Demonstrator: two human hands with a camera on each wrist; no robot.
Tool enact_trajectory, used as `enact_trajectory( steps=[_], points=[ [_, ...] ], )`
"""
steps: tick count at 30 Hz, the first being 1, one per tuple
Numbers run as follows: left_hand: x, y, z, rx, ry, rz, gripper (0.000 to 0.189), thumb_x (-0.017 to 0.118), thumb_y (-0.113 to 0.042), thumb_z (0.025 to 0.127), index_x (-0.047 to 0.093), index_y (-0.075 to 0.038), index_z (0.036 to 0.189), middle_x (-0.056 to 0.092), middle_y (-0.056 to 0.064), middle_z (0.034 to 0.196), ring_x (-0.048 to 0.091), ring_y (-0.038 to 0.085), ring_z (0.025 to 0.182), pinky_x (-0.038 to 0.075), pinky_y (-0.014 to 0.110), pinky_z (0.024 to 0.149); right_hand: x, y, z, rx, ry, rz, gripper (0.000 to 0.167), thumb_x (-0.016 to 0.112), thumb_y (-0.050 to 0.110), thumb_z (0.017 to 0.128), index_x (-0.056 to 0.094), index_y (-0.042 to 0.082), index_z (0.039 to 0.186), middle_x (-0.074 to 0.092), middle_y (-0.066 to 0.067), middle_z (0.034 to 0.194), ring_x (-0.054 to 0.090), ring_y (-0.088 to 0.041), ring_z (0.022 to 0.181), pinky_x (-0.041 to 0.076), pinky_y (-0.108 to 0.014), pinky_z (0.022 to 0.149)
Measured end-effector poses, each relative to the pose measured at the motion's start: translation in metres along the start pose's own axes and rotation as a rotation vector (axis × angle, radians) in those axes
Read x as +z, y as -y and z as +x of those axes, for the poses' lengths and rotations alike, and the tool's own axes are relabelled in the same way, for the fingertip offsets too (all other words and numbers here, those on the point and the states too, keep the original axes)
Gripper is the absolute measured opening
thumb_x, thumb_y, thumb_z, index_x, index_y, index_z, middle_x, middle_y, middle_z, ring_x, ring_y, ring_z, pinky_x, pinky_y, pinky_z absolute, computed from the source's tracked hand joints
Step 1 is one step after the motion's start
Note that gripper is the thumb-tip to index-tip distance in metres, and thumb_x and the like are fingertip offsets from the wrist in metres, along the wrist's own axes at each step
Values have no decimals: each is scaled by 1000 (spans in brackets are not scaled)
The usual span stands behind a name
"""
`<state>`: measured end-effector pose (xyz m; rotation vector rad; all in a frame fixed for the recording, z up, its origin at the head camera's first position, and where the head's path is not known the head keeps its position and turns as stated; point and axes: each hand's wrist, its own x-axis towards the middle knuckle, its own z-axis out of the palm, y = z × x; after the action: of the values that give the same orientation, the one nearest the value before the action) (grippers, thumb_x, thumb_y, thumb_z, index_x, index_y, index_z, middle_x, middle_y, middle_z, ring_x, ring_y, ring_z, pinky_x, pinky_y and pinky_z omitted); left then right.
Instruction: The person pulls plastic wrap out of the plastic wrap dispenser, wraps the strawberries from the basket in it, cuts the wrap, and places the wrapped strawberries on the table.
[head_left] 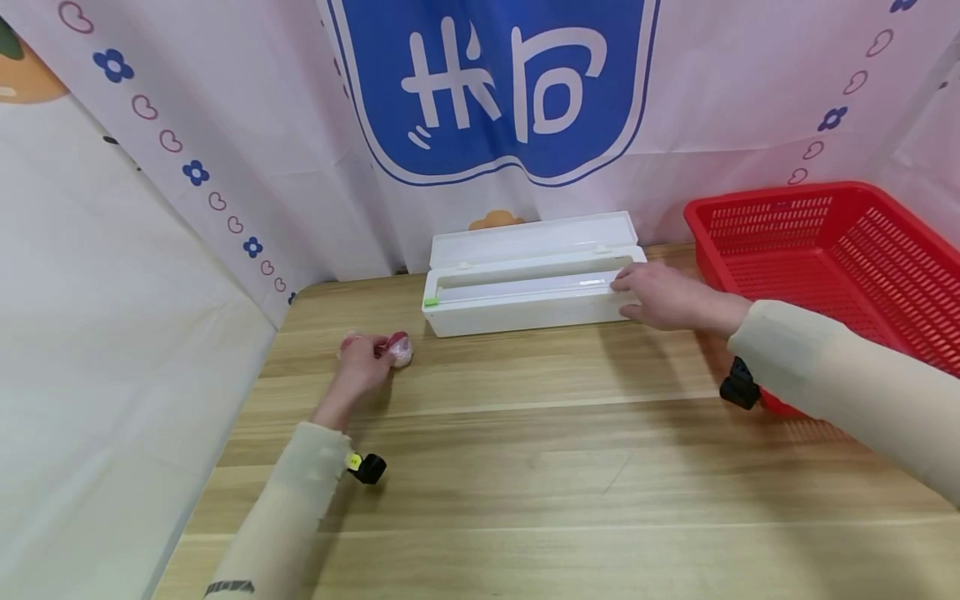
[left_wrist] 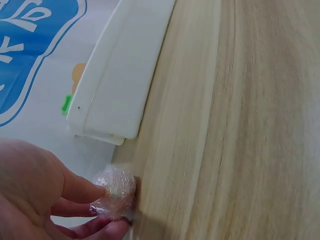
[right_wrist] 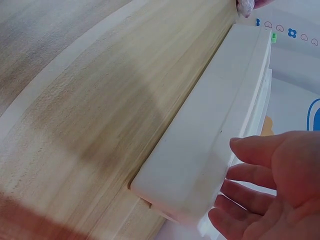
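Observation:
A small round reddish thing wrapped in clear film (head_left: 401, 349) rests on the table at the left. My left hand (head_left: 363, 364) pinches it between thumb and fingers; in the left wrist view the crinkled film bundle (left_wrist: 116, 192) shows at the fingertips. Another bit of red and film shows on the far side of that hand, mostly covered. A long white cling film dispenser (head_left: 532, 315) stands with its lid (head_left: 534, 236) tipped back and a roll (head_left: 525, 287) inside. My right hand (head_left: 667, 296) is at its right end, fingers loosely bent at the rim.
A red plastic basket (head_left: 765, 198) stands to the right, under and beside the right forearm. A green tab (head_left: 431, 302) sits on the dispenser's left corner. A printed cloth (head_left: 300, 125) hangs behind the wooden table (head_left: 525, 467).

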<state>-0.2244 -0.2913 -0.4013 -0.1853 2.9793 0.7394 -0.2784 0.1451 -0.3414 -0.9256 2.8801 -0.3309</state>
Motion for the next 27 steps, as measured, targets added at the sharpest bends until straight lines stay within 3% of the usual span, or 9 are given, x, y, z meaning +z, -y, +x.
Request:
enact_trajectory(
  steps=[8,15,18,21,27],
  points=[
    [2,-4,1,-2,-38,85,45,49,-16,99,49,12,135,61,32,125,57,45,120,45,53,106,0,0,-1,16,19,-5,49,72,12,88,59,-6,131,56,-29,134,52,-45,124,45,-59,106],
    [-5,-2,0,27,-69,28,44,46,-12,100,48,14,135,60,32,126,56,45,120,46,53,106,-2,-4,-1,-2,29,-5,54,75,12,86,57,-3,134,56,-27,136,51,-44,127,45,-59,106],
    [-14,-3,-3,39,-66,25,44,44,-13,101,47,11,138,59,31,129,57,43,119,47,53,104,-7,-5,-2,-10,24,-3,57,76,13,84,56,-2,134,56,-26,136,51,-44,127,46,-58,105],
    [-28,-7,-6,53,-103,36,44,44,-16,102,47,8,139,59,29,130,59,43,118,47,54,102,-15,-6,-4,-10,4,14,57,77,13,83,57,0,134,57,-25,135,51,-43,127,46,-58,105],
    [-66,-16,-18,60,-186,73,51,44,-32,105,44,1,144,51,29,140,52,45,124,43,60,104,-38,-15,-17,24,-19,13,57,75,16,86,55,4,138,55,-23,140,49,-43,131,45,-61,105]
  ],
)
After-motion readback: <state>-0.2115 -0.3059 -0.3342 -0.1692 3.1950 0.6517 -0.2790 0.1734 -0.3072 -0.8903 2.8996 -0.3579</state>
